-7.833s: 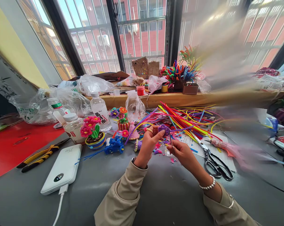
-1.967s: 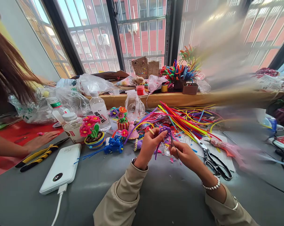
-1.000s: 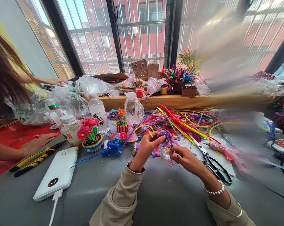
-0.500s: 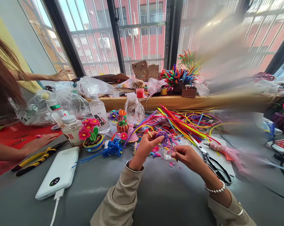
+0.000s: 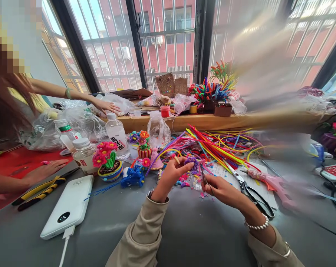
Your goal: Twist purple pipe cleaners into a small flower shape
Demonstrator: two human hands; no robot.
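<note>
My left hand (image 5: 172, 175) pinches a purple pipe-cleaner flower (image 5: 192, 163) between thumb and fingers. A pale yellow piece shows at its fingers. Just to the right, my right hand (image 5: 219, 188) is closed on small dark scissors (image 5: 203, 174), their blades pointing up beside the flower. The fingers partly hide the handles. Below and behind the hands lie pink and purple fuzzy scraps (image 5: 185, 183) and a crumpled clear wrapper (image 5: 197, 183). Long coloured pipe cleaners (image 5: 209, 146) are heaped behind.
Large black-handled scissors (image 5: 251, 191) and a pink glue gun (image 5: 276, 185) lie to the right. On the left are a white power bank (image 5: 69, 205), pliers (image 5: 42, 189), a potted pink flower (image 5: 109, 165), and bottles (image 5: 118, 137). Another person's hand (image 5: 106, 105) reaches over the ledge.
The scissors in my right hand have tilted more upright, and their blades show more clearly by the flower. The other person's arm has reached further right over the plastic bags.
</note>
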